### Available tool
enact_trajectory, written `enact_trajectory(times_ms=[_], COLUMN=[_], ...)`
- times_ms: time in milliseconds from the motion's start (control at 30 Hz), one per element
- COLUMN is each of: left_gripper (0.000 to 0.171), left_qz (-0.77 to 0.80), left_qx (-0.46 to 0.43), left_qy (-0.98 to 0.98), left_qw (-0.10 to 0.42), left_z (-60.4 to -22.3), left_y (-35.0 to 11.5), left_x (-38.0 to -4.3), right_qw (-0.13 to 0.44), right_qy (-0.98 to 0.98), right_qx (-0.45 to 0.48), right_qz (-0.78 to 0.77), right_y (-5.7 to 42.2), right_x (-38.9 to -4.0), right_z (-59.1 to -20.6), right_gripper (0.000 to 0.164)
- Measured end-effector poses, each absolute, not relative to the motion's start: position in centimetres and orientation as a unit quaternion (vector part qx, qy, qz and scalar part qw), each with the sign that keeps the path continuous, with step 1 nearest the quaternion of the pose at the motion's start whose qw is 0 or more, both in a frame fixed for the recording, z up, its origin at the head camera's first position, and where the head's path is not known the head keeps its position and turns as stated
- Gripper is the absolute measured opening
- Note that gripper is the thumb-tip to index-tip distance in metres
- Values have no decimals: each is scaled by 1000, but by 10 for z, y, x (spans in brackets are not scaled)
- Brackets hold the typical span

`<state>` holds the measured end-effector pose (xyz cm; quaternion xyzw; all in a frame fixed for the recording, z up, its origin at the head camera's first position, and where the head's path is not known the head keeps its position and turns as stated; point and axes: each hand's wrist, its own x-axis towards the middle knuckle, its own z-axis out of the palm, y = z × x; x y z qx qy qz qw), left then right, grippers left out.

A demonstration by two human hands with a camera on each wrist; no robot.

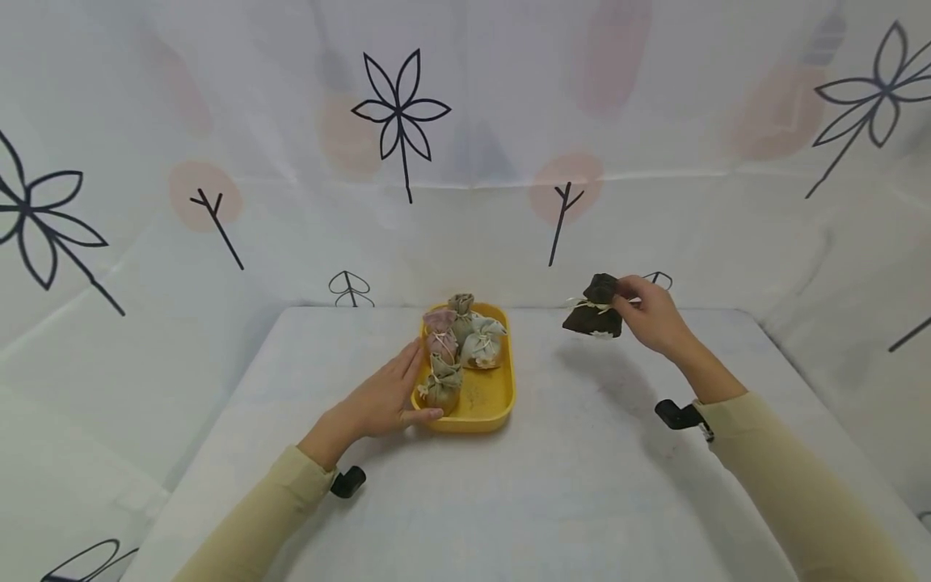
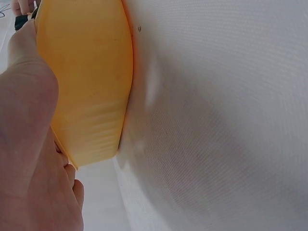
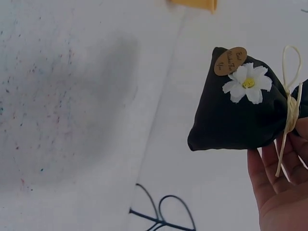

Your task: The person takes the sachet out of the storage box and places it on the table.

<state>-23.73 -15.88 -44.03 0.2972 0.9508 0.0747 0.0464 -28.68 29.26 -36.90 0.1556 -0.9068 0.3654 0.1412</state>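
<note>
My right hand (image 1: 655, 318) pinches a black drawstring pouch (image 1: 591, 318) by its gathered neck, above the table to the right of a yellow tray (image 1: 502, 404). In the right wrist view, the pouch (image 3: 226, 120) shows a cream string bow (image 3: 291, 113), a white artificial flower (image 3: 248, 83) and a small brown oval tag (image 3: 230, 61). My left hand (image 1: 381, 396) rests against the tray's left side, fingers extended along it and thumb at the front rim. Inside the tray sit a pink pouch (image 1: 440, 339), a pale blue pouch (image 1: 483, 343) and two greenish-beige pouches (image 1: 442, 384).
A white-covered table (image 1: 509, 501) lies under the tray. Behind it hangs a white cloth (image 1: 473, 234) printed with dark flowers and pastel shapes. A small black device (image 1: 349, 482) is on the left wrist, another black device (image 1: 678, 415) on the right.
</note>
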Motion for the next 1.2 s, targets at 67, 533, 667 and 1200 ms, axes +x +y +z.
enact_trajectory(times_ms=[67,533,667,1200], left_gripper=[118,117,115,116], left_qz=[73,77,79,81], left_qx=[297,291,293,307], left_qy=[951,952,952,948], left_qw=[47,53,53,35], left_z=[-440,-439,-437,-437], left_y=[-159,-158,-157,-159], left_x=[-237,-236,-235,-235], right_qw=[141,136,135,93], right_qy=[-908,-921,-918,-924], right_qx=[149,103,102,71], right_qz=[365,349,359,363], right_y=[296,316,320,326], right_x=[-290,-309,-312,-319], right_z=[-371,-398,-406,-428], right_gripper=[29,31,32,39])
